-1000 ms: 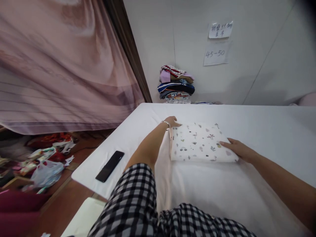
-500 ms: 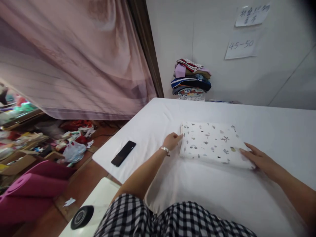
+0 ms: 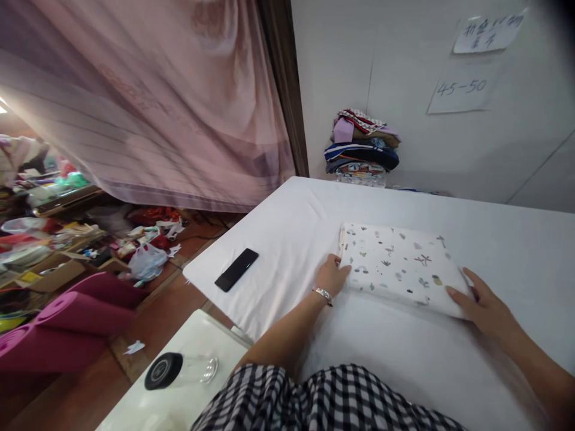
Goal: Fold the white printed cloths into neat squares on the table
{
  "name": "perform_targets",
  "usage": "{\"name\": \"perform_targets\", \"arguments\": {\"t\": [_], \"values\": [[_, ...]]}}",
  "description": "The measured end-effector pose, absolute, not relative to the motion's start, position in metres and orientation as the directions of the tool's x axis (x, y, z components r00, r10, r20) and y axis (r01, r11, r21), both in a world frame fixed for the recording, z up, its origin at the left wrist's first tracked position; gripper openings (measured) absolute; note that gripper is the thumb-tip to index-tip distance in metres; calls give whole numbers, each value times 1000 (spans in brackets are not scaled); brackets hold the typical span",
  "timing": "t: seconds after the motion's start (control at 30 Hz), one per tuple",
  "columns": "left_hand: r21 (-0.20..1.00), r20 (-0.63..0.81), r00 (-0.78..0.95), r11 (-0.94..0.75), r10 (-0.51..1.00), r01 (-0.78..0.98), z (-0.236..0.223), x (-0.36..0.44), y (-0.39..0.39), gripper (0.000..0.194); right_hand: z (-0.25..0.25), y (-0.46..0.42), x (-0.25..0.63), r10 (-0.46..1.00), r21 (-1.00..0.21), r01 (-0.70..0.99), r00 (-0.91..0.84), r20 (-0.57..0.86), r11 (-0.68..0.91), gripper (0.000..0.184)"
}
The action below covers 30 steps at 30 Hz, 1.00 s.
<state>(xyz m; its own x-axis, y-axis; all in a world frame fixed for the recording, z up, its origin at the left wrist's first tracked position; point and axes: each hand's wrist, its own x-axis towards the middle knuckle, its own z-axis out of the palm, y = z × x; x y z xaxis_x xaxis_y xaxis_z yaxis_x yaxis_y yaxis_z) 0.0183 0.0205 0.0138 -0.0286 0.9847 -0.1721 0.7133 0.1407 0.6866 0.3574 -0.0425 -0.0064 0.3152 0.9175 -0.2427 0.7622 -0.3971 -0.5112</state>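
A folded white cloth (image 3: 395,263) with small printed plants and animals lies on the white-covered table (image 3: 296,227). My left hand (image 3: 332,276), with a silver bracelet at the wrist, grips its left edge, thumb on top and fingers bent at the side. At the right edge, my right hand (image 3: 483,299) holds the near corner, thumb over the top and fingers behind it. The undersides of both grips are hidden by the cloth and the hands.
A black phone (image 3: 236,269) rests on the table's left part. Folded clothes (image 3: 362,146) are piled by the wall. Lower left, a pale side surface (image 3: 197,335) holds a black-lidded glass (image 3: 164,371). Pink rolled mats (image 3: 76,323) lie on the floor beneath a pink curtain (image 3: 193,108).
My left hand has moved down the cloth's left edge toward the near corner and closed on it. My right hand stays at the right edge. The whole view has shifted slightly.
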Motion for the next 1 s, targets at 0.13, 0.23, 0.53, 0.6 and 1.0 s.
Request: {"name": "perform_targets", "arguments": {"t": [0.13,0.23,0.53,0.6,1.0], "values": [[726,-132,-64,141,989,673,12,21,17,30,0,-33,356,968,-382,895,252,3,-232,79],[753,-100,-95,138,990,643,9,22,16,35,15,-17,335,983,-359,931,126,137,-69,65],[730,-80,-61,100,995,676,4,18,20,36,25,108,234,954,-395,877,-195,229,274,36],[740,-79,-41,87,996,667,3,17,19,36,24,140,219,955,-372,882,-237,180,289,38],[745,-95,7,67,995,664,-4,17,21,34,25,211,191,911,-387,864,-394,-120,323,51]]}}
